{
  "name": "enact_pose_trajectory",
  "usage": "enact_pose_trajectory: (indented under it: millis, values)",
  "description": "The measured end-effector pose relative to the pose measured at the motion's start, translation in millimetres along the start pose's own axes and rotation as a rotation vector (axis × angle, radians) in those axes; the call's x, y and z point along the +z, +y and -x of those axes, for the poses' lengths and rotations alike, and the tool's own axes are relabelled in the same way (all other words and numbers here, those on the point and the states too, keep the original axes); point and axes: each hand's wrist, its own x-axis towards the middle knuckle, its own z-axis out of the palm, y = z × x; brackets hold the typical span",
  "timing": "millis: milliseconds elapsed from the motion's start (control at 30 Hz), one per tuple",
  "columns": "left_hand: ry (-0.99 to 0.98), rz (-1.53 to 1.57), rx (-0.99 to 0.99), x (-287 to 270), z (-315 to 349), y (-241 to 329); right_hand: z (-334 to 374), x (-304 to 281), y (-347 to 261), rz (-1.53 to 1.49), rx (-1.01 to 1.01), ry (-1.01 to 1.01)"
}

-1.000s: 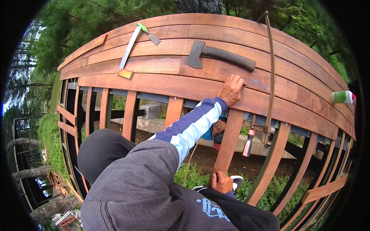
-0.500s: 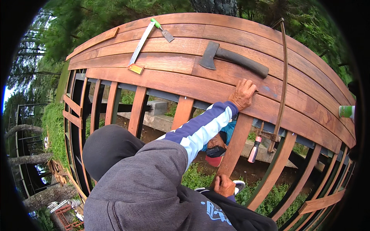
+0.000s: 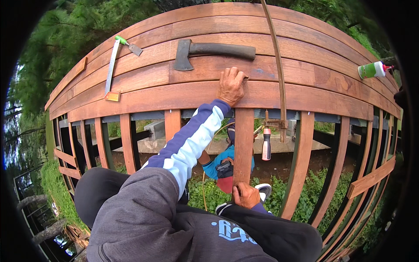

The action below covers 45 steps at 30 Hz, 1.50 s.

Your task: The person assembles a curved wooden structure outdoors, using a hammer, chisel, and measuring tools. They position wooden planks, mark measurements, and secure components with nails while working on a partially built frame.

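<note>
My left hand (image 3: 231, 86) reaches forward in a blue and white sleeve and rests on a reddish deck plank (image 3: 305, 98), fingers hooked over its far edge at the gap. Under it a wooden joist (image 3: 243, 139) runs toward me. My right hand (image 3: 246, 195) grips the near end of that joist. A hatchet (image 3: 209, 50) lies on the planks just beyond my left hand.
A hand saw with a green handle (image 3: 114, 61) lies at the far left, a green bottle (image 3: 371, 70) at the far right. A thin curved strip (image 3: 276, 65) crosses the planks to a clamp (image 3: 266, 142). A person in blue (image 3: 218, 163) is below the open joists.
The view has swung, so the deck now sits more centred and closer. Both hands keep their hold on the plank and the joist.
</note>
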Motion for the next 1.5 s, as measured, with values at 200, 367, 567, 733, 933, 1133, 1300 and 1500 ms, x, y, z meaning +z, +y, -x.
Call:
enact_pose_trajectory:
  millis: [200,367,567,733,933,1133,1300,1500]
  values:
    - [-0.001,0.135,-0.008,1.2,-1.6,-1.5,0.2,-2.6,-2.9,0.018,0.001,0.015]
    - [-0.003,0.179,-0.004,1.8,-0.7,-2.5,-0.3,-3.3,-3.0,0.019,0.011,0.016]
    - [0.02,0.222,0.002,0.6,-0.9,-0.8,1.4,-2.5,-1.5,0.02,0.026,0.016]
    - [0.013,0.235,-0.045,0.1,-0.9,-0.1,1.2,-0.6,0.0,0.016,0.008,0.04]
    - [-0.007,0.216,-0.044,1.6,0.7,-3.3,1.6,-1.3,1.5,0.003,0.019,0.026]
    - [0.031,0.162,-0.038,-1.8,-0.9,-1.9,0.8,-2.5,1.9,-0.004,0.02,0.031]
    - [0.037,0.068,-0.03,-3.6,-1.4,0.7,0.2,-3.3,3.0,-0.013,0.01,0.033]
    - [0.016,0.033,-0.006,-0.1,0.4,-4.4,1.8,-0.5,7.2,0.009,0.008,0.012]
